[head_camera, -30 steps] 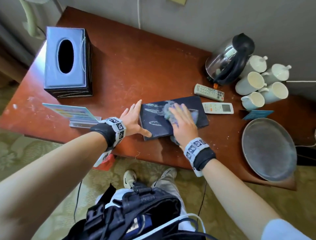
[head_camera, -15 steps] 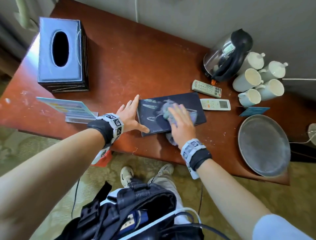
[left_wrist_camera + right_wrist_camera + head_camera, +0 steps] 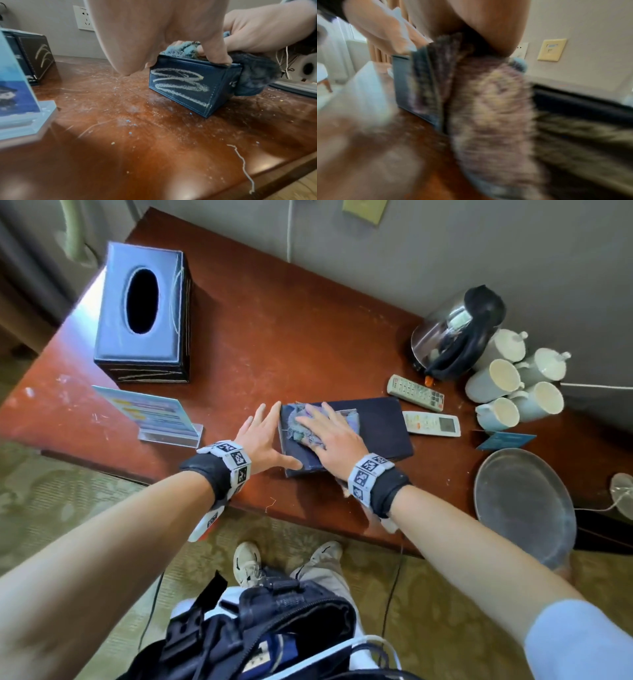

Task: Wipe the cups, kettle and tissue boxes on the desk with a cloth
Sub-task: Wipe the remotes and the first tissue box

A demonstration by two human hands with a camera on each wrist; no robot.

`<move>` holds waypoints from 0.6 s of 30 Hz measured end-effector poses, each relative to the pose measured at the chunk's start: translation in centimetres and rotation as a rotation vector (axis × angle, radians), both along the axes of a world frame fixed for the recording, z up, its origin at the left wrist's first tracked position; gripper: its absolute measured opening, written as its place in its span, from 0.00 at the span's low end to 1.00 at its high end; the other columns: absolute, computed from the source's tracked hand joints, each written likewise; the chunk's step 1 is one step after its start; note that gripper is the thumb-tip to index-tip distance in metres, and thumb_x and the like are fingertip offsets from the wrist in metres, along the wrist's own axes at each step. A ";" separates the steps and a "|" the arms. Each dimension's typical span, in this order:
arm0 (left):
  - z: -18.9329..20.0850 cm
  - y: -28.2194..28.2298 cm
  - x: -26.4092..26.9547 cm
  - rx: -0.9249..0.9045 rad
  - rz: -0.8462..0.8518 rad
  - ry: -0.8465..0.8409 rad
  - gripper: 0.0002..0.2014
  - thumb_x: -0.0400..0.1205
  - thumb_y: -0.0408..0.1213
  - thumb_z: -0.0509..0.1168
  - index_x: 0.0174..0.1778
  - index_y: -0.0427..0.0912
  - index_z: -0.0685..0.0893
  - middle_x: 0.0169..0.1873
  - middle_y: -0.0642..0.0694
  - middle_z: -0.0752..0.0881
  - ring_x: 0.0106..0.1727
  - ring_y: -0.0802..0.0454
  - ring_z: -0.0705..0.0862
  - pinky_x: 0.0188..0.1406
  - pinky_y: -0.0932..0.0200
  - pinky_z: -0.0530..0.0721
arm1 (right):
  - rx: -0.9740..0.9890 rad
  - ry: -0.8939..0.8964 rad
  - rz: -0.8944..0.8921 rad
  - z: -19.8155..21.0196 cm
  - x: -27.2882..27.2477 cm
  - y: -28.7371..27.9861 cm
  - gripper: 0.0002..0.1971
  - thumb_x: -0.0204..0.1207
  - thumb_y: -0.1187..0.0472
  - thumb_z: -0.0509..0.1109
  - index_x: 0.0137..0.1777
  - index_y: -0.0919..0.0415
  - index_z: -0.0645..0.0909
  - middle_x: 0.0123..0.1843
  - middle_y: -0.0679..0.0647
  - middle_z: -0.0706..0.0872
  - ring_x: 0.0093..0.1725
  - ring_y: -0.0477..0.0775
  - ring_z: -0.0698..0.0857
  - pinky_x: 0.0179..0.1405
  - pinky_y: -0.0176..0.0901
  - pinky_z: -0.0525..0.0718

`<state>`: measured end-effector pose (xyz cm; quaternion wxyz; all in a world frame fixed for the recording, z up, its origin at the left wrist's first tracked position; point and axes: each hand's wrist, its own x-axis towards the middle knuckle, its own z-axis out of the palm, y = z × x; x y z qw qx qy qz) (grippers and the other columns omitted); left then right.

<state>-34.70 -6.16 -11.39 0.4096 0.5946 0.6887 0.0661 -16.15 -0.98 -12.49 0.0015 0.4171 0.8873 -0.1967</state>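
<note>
A low dark-blue tissue box point(image 3: 376, 426) lies at the desk's near middle, with white scribble marks on its side point(image 3: 178, 86). My right hand point(image 3: 329, 433) presses a grey-blue cloth point(image 3: 301, 422) flat on the left part of its top. The cloth's tail hangs over the box's near side point(image 3: 254, 75) point(image 3: 491, 108). My left hand point(image 3: 263, 436) braces the box's left end, fingers straight and thumb at the near corner. A tall blue tissue box point(image 3: 144, 309) stands at the back left. The steel kettle point(image 3: 455, 333) and several white cups point(image 3: 507, 385) sit at the back right.
Two remotes point(image 3: 415, 392) point(image 3: 431, 423) lie just right of the low box. A round metal tray point(image 3: 524, 505) sits at the near right, with a blue card point(image 3: 507, 440) behind it. A clear sign stand point(image 3: 154, 416) is at the near left. The desk point(image 3: 274, 337) is dusty.
My right hand has slid the cloth leftward across the box top, up to its left edge. The left hand stays braced against the box.
</note>
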 end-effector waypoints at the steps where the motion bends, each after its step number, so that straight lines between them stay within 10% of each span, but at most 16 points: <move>1: 0.0 0.0 0.0 0.001 0.009 -0.005 0.64 0.70 0.59 0.78 0.87 0.45 0.37 0.87 0.41 0.42 0.87 0.49 0.38 0.85 0.51 0.40 | 0.005 -0.036 -0.007 0.1 0.8 0.9 0.26 0.87 0.59 0.60 0.84 0.46 0.64 0.87 0.45 0.58 0.87 0.53 0.51 0.84 0.54 0.50; 11: -0.5 0.0 0.2 -0.022 0.075 -0.082 0.64 0.70 0.56 0.79 0.87 0.48 0.38 0.87 0.41 0.41 0.87 0.46 0.38 0.84 0.49 0.40 | 0.043 -0.070 -0.735 1.3 4.6 4.7 0.25 0.86 0.63 0.57 0.83 0.55 0.64 0.88 0.53 0.58 0.86 0.60 0.53 0.83 0.57 0.56; 18: -1.1 0.1 0.1 0.005 0.065 -0.095 0.64 0.69 0.57 0.80 0.88 0.50 0.39 0.88 0.43 0.44 0.87 0.49 0.38 0.85 0.48 0.42 | -0.042 0.049 -0.159 0.9 -4.6 -0.3 0.27 0.85 0.66 0.59 0.84 0.51 0.65 0.87 0.50 0.59 0.87 0.58 0.49 0.85 0.54 0.50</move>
